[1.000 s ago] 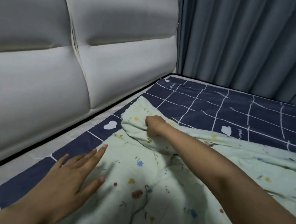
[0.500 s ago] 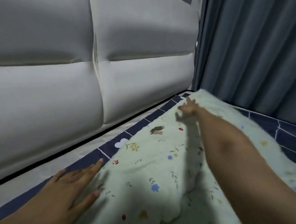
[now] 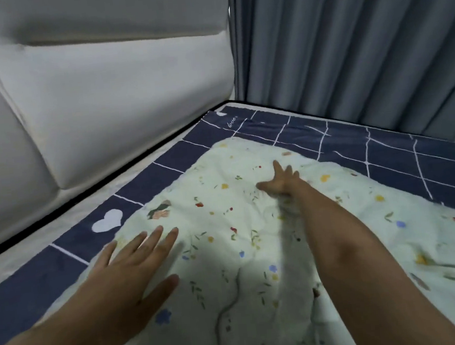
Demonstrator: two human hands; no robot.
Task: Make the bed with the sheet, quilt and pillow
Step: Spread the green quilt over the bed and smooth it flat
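A pale green quilt (image 3: 225, 222) with small flowers lies spread over a dark blue sheet (image 3: 386, 162) with white grid lines and hearts. The quilt's corner lies flat near the head of the bed. My left hand (image 3: 130, 270) presses flat on the quilt's near left edge, fingers straight. My right hand (image 3: 280, 181) is stretched far forward and rests on the quilt near its far corner, fingers spread. No pillow is in view.
A padded white headboard (image 3: 102, 101) runs along the left and back. Grey-blue curtains (image 3: 361, 42) hang close along the bed's right side. A strip of bare white mattress (image 3: 46, 234) shows between sheet and headboard.
My right hand, which gripped the folded quilt corner, carried it towards the headboard corner and let go; it now lies flat with fingers spread. The left hand stayed pressed on the quilt.
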